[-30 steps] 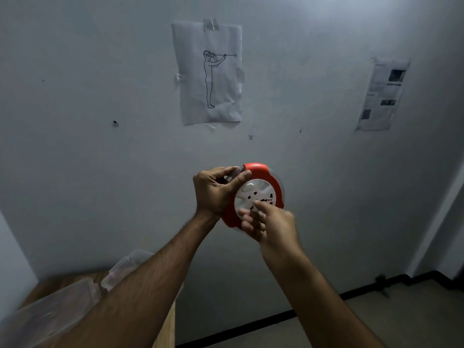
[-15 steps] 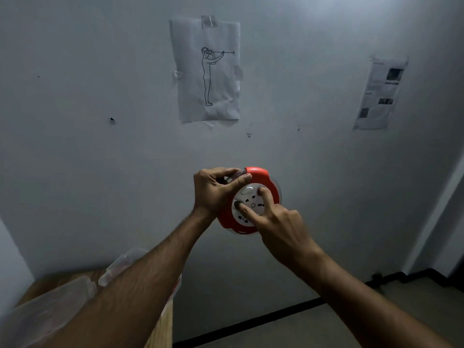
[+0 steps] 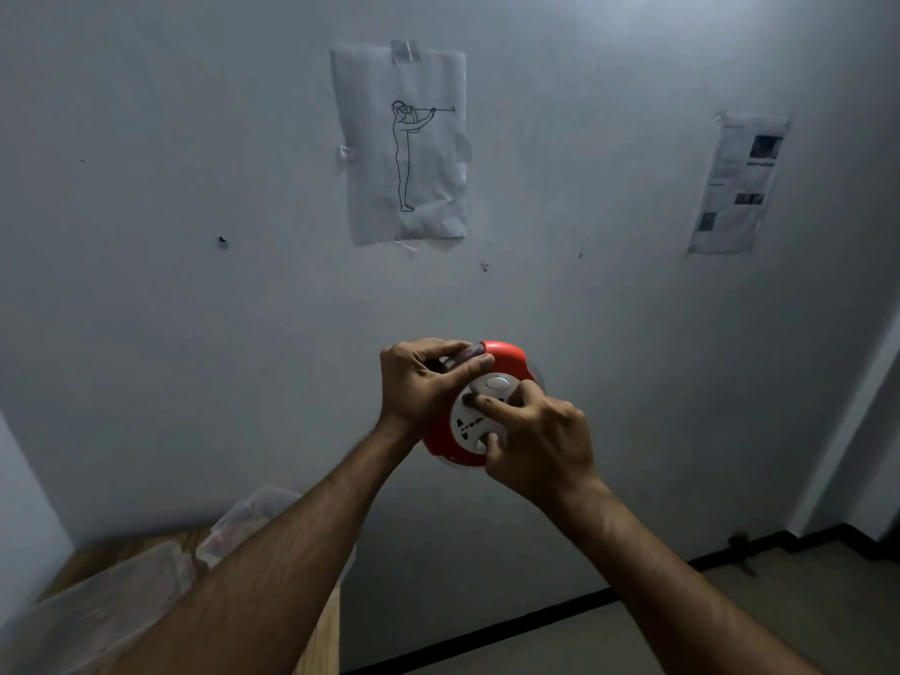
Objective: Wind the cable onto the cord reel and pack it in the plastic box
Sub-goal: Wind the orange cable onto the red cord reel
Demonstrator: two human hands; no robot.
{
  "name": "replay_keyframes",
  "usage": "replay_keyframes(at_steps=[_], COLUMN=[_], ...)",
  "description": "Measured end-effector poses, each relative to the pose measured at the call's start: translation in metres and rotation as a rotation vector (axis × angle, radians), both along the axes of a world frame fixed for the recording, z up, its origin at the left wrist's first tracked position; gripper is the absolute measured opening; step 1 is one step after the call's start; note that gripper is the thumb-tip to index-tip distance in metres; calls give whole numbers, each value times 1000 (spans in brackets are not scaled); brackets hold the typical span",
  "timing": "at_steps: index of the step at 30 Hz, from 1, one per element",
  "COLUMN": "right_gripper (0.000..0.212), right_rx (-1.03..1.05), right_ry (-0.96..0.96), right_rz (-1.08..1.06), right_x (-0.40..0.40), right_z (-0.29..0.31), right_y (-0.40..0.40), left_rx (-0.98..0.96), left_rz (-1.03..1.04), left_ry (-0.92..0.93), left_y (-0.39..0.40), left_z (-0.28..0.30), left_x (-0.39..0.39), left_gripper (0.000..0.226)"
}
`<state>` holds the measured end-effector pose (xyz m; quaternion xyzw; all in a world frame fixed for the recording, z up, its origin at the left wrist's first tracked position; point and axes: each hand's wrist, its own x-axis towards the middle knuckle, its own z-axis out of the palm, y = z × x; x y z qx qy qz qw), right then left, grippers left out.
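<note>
Hands mid-air, clear of grey wall (image 3: 195,333): left hand (image 3: 414,387) grips round orange cord reel (image 3: 506,355) rim; right hand (image 3: 540,445) fingers curl on its white socket face (image 3: 470,423)

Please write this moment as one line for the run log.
left hand: holds reel | right hand: fingers on white face | box: on table, lower left

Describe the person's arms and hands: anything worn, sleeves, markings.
Both forearms are bare up to the frame's edge, with no sleeves showing. The left hand and right hand wear no gloves, and no rings, watch or markings are visible in the dim light.
</note>
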<state>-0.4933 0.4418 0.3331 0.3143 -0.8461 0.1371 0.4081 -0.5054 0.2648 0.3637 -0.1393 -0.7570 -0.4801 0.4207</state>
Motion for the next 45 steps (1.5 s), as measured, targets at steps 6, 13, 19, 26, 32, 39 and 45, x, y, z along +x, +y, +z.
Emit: replay_keyframes(at_steps=[6,13,19,26,32,39,45], right_gripper=[53,44,46,42,39,32,28], right_rx=[-82,-1086,-1177,-1207,-1197,-1130,-1055], right_ry=[14,-379,-713,-766,-847,-917,-1000], right_rz=[111,263,503,512,495,471,462], right_x=[-4,-13,1,13,39,82,140], right_z=[-3,-16,-20,-25,-53,-98,-137], right_y=[1,23,-9,-40,-86,-154,-218], left_rx=[3,402,605,681,707,703,598], left_rz=[-9,-15,-75,18,80,247,387], left_ry=[-1,-75,-89,-110,-146,-215,-298], left_y=[-4,-13,-2,-20,-60,-123,-183], left_z=[2,-2,-3,-31,-64,-108,-149], left_x=[4,7,11,33,70,139,208], left_gripper=[34,35,25,18,19,29,53])
